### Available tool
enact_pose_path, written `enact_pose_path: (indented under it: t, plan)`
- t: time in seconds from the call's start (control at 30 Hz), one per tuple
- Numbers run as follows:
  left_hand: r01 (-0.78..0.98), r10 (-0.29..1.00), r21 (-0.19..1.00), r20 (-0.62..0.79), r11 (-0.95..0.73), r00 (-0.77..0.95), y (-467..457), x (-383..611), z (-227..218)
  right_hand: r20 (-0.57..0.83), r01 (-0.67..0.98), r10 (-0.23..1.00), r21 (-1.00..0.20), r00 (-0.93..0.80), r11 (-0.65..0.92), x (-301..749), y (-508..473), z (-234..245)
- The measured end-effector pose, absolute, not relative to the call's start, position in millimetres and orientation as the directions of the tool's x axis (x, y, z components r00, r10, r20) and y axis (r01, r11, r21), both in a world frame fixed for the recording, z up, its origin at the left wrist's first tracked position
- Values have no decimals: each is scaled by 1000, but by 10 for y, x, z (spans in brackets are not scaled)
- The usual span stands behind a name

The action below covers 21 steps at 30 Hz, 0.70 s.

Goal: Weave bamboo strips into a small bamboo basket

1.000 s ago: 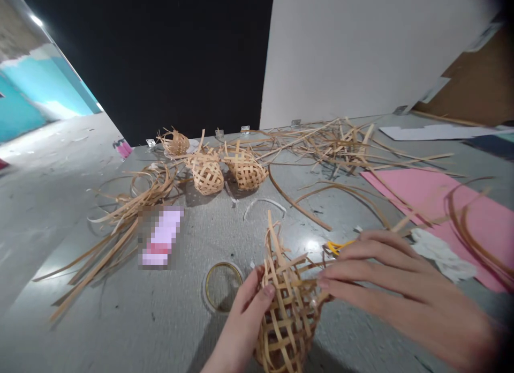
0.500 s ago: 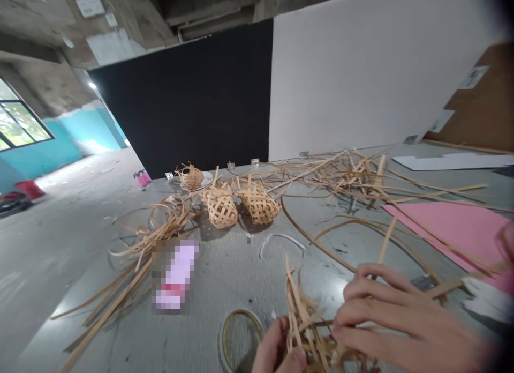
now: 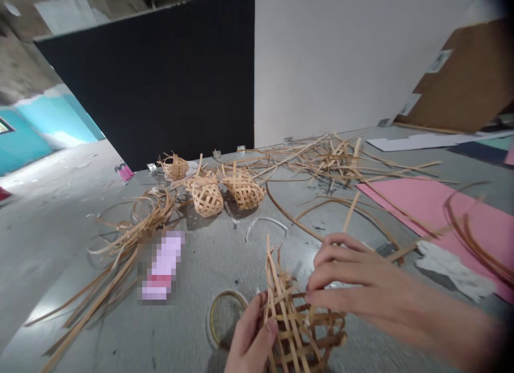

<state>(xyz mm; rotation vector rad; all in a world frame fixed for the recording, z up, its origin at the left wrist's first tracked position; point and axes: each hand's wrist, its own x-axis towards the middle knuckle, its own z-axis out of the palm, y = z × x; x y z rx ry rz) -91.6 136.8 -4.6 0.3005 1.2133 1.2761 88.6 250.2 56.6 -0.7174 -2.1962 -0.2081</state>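
The left hand [image 3: 251, 335], fingers closed, grips a half-woven bamboo basket [image 3: 295, 325]; its long axis runs forward, loose strips upmost, between both hands; the right hand [image 3: 361, 282], fingers half-curled, has its tips at the basket's right side, grip unclear.

You have three woven bamboo baskets [image 3: 206, 197] on the grey tabletop [image 3: 217, 260], loose bamboo strips [image 3: 325, 161] beyond them, a tape roll [image 3: 210, 319] nearer, and a pink paper sheet [image 3: 401, 212] at right.

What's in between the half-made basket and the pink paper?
In the head view, the right hand and thin curved strips lie between the half-made basket and the pink paper.
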Motion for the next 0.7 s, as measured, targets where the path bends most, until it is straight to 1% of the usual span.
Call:
enact_pose_path:
  t: [0.03,0.07,0.13,0.2,0.27,0.4,0.53,0.6,0.7]
  plan:
    - [-555,835,758,-516,342,-190,1359,-906,-36,704,494,406,-91,-582,865,917,2539,627]
    - [-547,832,763,-518,344,-199,1351,-896,-29,665,398,359,-101,-655,912,942,2581,692]
    - [-522,823,772,-529,364,-208,1336,-880,-20,583,153,209,-144,-785,978,970,2662,815]
    - [-490,828,790,-518,368,-213,1324,-864,-22,521,72,180,-221,-834,973,977,2718,904]
    - [-455,844,820,-485,348,-229,1320,-842,-30,483,64,193,-270,-854,961,974,2740,945]
    - [-387,860,863,-440,326,-258,1333,-789,-15,428,68,200,-305,-881,950,976,2723,930]
    - [-351,886,879,-411,322,-216,1366,-792,96,393,65,208,-346,-896,936,996,2707,903]
    - [-331,896,885,-402,327,-188,1386,-815,161,391,54,199,-352,-899,934,996,2705,914]
    - [-297,899,893,-400,338,-181,1414,-844,223,422,46,186,-319,-887,947,983,2698,958]
